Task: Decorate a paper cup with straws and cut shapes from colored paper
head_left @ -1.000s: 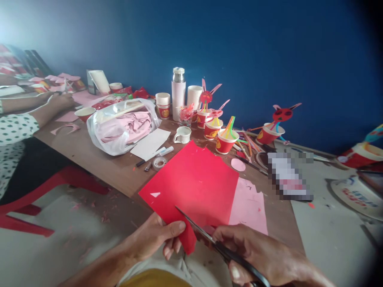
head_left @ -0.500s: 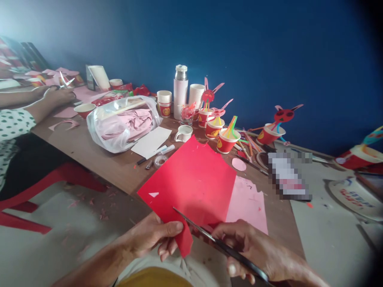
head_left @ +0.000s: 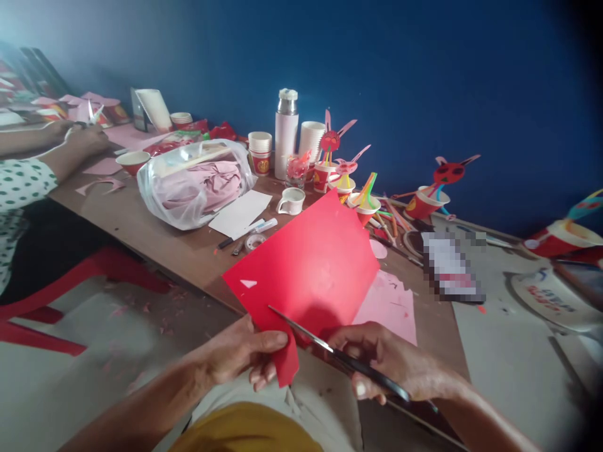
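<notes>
A large sheet of red paper (head_left: 315, 263) is tilted up over the table's front edge, with a small pale scrap lying on it. My left hand (head_left: 249, 351) pinches its lower left part, thumb on top, beside a partly cut flap that hangs down. In my right hand (head_left: 381, 361) is a pair of scissors (head_left: 367, 370) with black handles. Their blades lie across the red paper and point up and left, close to my left thumb. Under the red sheet, to the right, pink paper (head_left: 389, 307) lies on the table.
A plastic bag (head_left: 198, 185) of pink material, a white mug (head_left: 291, 201), a tape roll (head_left: 255, 242), and a thermos (head_left: 286, 135) stand beyond the sheet. Paper cups with straw figures (head_left: 426, 199) line the wall. At left, another person's hands (head_left: 87, 139) hold scissors.
The red sheet's far edge has risen and now covers more of the nearest cup. The scissor blades have shifted slightly up and left across the sheet. Both hands keep their holds.
</notes>
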`<state>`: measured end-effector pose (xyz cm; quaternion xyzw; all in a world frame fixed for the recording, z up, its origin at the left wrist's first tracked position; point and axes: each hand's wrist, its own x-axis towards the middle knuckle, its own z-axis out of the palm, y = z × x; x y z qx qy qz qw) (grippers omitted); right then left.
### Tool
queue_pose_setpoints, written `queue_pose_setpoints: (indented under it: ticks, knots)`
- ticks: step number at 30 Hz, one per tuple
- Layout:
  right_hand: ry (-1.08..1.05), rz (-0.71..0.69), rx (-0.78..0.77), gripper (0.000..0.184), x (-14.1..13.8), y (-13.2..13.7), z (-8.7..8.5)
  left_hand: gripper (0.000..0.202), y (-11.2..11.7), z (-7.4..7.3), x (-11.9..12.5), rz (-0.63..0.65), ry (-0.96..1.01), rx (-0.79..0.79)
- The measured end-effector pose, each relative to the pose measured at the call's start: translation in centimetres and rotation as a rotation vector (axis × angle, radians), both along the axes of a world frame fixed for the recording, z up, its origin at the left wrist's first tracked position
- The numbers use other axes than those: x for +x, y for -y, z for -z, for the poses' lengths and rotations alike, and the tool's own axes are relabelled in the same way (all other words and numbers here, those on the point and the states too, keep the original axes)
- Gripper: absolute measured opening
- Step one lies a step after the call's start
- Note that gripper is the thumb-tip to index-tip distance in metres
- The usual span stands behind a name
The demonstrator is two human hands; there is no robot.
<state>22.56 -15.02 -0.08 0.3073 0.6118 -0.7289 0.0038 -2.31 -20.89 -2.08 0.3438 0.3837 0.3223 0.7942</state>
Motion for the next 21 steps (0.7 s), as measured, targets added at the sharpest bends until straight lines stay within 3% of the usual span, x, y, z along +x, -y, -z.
queue_pose_setpoints:
  ticks: [6, 12, 17, 21]
  knots:
    - [-0.078, 0.086, -0.04, 0.048, -0.3, -0.4, 0.2, 0.033, 0.5, 0.0, 1.2, -0.309, 0.042, 0.119]
    - [-0.081, -0.052, 0.04, 0.048, 0.2, -1.5, -0.4, 0.033, 0.0, -0.6, 0.0, -0.216, 0.051, 0.149]
    - [-0.022, -0.133, 0.19, 0.047, -0.2, -2.4, -1.9, 0.028, -0.2, -0.8, -0.6, -0.156, -0.004, 0.122]
    - [-0.017, -0.138, 0.279, 0.045, -0.9, -2.5, -2.5, 0.027, -0.4, -1.2, -0.6, -0.137, -0.071, 0.096]
